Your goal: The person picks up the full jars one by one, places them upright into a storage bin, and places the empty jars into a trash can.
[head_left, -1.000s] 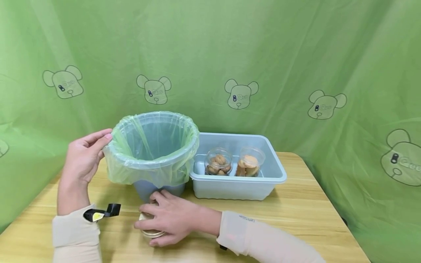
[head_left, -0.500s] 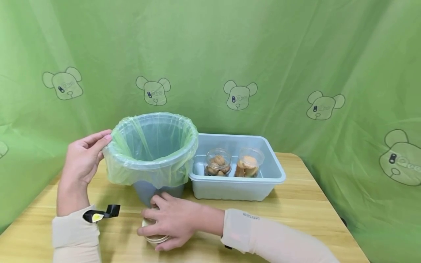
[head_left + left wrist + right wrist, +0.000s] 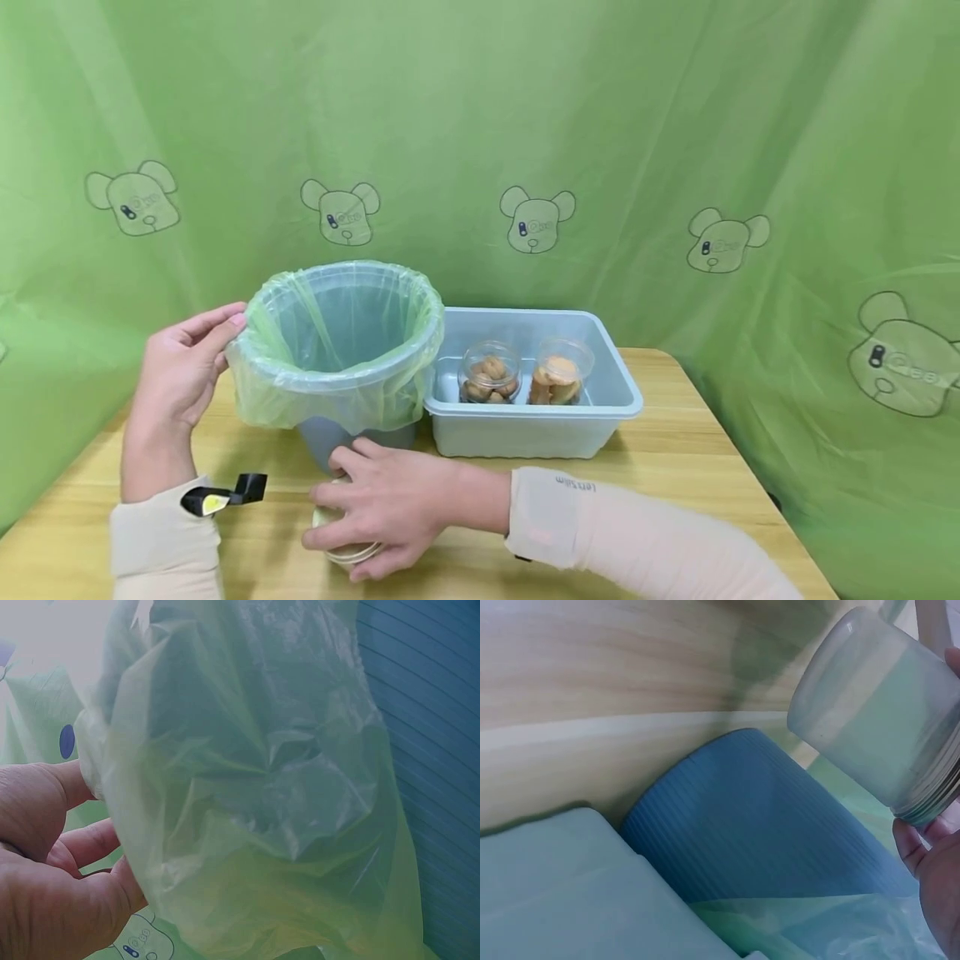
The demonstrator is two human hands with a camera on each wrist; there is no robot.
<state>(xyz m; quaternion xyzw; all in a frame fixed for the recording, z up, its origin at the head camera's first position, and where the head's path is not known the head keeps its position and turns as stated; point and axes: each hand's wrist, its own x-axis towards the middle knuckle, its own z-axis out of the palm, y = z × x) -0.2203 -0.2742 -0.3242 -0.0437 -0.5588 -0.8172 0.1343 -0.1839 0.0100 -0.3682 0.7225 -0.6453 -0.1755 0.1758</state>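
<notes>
A blue trash can (image 3: 352, 446), lined with a thin green bag (image 3: 330, 400), stands upright at centre left. At its left rim my left hand (image 3: 176, 371) holds the edge between thumb and fingers; the left wrist view shows the fingertips (image 3: 101, 844) at the bag's folded-over edge. In front of the can, my right hand (image 3: 386, 504) grips a clear jar (image 3: 348, 554) from above, fingers spread round its top. The right wrist view shows the see-through body of the jar (image 3: 874, 712); whether its base touches the table cannot be told.
Right of the can is a light blue rectangular basin (image 3: 525, 433). Inside it stand a jar of walnuts (image 3: 491, 379) and a jar of tan, slice-like pieces (image 3: 558, 379). A wooden table (image 3: 675, 492) bears everything, with a green curtain (image 3: 450, 100) behind.
My right hand, still on the jar, has shifted slightly towards me. The left hand keeps its place at the rim. The whole head view has drifted a little.
</notes>
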